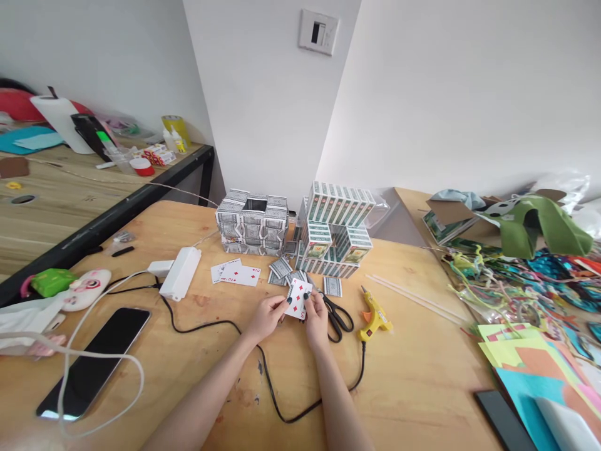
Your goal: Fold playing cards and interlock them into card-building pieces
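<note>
While both bare hands meet over the light brown wooden tabletop (413, 376), they hold a white playing card with red diamonds (297, 302) up between them. I can't tell if it is just one card. The left hand (267, 319) pinches its left side, and the right hand (318, 319) pinches its right side. Each grip is nearly closed, with just the thin card in it. The card's long way points mostly away from the person, leaning a bit, and neither hand looks nearer to it. Black-handled scissors (334, 307) lie just right of the right hand, and a yellow glue gun (374, 318) lies past them.
</note>
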`<control>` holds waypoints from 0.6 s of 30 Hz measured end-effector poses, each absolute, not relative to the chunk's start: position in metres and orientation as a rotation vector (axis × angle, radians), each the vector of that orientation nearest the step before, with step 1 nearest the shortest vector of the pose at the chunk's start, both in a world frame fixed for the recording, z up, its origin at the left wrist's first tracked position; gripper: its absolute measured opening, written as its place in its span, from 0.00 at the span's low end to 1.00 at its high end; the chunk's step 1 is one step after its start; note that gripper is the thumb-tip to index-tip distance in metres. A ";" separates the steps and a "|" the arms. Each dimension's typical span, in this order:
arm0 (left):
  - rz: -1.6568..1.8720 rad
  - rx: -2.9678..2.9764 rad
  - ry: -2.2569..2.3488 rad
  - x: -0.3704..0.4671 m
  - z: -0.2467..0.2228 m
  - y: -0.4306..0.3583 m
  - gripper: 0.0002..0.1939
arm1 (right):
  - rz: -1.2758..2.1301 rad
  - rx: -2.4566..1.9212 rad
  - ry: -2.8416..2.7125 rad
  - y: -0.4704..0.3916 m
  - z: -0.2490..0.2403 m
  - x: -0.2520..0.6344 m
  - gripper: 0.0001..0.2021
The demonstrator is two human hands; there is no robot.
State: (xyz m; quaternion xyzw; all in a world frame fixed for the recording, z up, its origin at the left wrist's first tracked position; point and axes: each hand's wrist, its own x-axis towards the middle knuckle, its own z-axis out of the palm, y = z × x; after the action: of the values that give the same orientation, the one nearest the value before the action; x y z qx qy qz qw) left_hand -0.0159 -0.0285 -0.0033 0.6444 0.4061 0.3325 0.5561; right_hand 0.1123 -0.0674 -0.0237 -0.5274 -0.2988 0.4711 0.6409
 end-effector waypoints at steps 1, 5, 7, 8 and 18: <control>0.776 1.522 0.949 -0.016 -0.003 -0.028 0.19 | 1.070 -1.204 -0.673 -0.067 -0.023 0.113 0.18; 0.812 1.415 0.910 -0.015 -0.005 -0.025 0.12 | 1.099 -1.176 -0.656 -0.067 -0.022 0.113 0.21; 0.849 1.333 0.914 -0.014 -0.007 -0.023 0.17 | 1.133 -1.154 -0.662 -0.066 -0.022 0.113 0.20; 0.861 1.306 0.922 -0.014 -0.009 -0.022 0.20 | 1.149 -1.148 -0.670 -0.066 -0.023 0.113 0.20; 0.922 1.340 0.980 -0.013 -0.016 -0.023 0.23 | 1.062 -1.224 -0.731 -0.070 -0.021 0.108 0.27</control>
State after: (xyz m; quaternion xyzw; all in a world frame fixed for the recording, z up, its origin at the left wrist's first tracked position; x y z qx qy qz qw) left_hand -0.0133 -0.0227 -0.0159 0.5739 0.4195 0.3949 0.5820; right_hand 0.1080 -0.0697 -0.0206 -0.5344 -0.3192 0.4639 0.6303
